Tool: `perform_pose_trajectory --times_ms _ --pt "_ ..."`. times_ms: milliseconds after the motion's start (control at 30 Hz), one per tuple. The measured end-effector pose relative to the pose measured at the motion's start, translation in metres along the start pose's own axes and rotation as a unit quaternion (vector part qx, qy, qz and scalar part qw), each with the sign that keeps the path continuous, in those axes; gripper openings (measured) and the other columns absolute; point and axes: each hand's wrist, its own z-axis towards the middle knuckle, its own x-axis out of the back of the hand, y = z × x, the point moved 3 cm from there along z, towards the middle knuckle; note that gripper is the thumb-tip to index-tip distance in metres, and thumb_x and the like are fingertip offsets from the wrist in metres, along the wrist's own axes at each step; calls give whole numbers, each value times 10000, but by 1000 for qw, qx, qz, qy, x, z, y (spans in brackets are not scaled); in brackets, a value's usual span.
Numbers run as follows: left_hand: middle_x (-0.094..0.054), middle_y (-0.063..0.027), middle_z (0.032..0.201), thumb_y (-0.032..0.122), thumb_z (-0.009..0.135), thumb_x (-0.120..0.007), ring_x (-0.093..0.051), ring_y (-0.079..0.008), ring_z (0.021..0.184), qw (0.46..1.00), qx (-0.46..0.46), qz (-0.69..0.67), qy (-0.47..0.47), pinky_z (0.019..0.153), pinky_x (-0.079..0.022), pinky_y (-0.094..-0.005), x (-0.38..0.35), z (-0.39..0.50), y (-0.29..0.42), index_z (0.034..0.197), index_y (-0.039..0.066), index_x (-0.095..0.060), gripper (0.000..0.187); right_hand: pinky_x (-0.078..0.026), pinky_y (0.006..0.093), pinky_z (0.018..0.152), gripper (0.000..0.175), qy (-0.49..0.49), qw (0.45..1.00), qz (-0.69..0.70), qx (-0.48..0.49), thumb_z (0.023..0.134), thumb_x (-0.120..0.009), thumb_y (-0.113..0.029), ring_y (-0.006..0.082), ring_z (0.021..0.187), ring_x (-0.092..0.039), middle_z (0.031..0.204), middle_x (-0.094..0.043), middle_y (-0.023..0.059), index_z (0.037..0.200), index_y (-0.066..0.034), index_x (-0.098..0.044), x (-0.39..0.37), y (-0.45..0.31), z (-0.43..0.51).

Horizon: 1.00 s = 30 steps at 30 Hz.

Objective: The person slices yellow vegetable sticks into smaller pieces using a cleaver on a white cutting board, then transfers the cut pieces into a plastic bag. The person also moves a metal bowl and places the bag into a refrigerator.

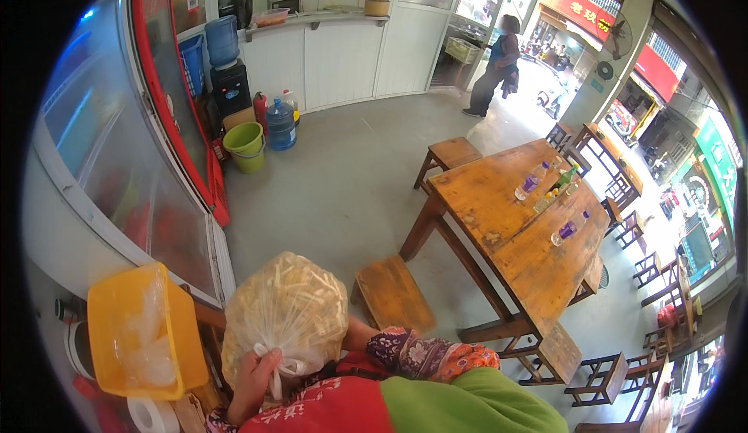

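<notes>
A large clear plastic bag (286, 310), filled with pale yellowish strips or sticks that I cannot name surely, is tied at its neck in front of my body. My left hand (260, 374) pinches the knotted white plastic at the bag's neck between thumb and fingers. On the bag's right side, my right hand (357, 333) reaches behind or under it; the wrist shows beside a patterned sleeve (415, 351), while the fingers are hidden by the bag. A yellow plastic bin (190, 339) holding clear plastic film stands close by on the left.
Below the bin lies a white paper roll (153, 415). A wooden stool (394, 292) and a wooden table (479, 199) with bottles stand to the right. Glass-door refrigerators (134, 158) line the left, beside a green bucket (245, 146). A person (497, 64) stands near the doorway.
</notes>
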Motion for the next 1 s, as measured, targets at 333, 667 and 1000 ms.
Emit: perform_pose_trajectory --times_ms 333,667,1000 --pt "-656 -52 787 246 917 -550 -587 -107 728 987 -9 159 -10 663 -460 -252 93 115 72 971 -26 -658 298 -467 420 960 384 113 991 -28 -59 915 -580 -247 247 1091 -577 1214 -591 120 1228 -29 -545 -17 -72 137" --pt "-585 33 715 286 951 -529 -504 -42 652 995 -31 0 99 568 -396 -213 154 236 106 885 2 -647 315 -501 361 816 358 104 956 -189 -201 936 -530 -237 207 892 -609 984 -631 92 1220 -19 -530 40 -191 365" --pt "-619 18 757 284 947 -540 -536 -54 686 955 46 -110 273 603 -435 -228 187 273 104 912 -3 -659 313 -517 269 699 206 -62 850 -512 -109 934 -533 -140 118 713 -593 786 -593 24 1110 -37 -570 -146 -270 618"
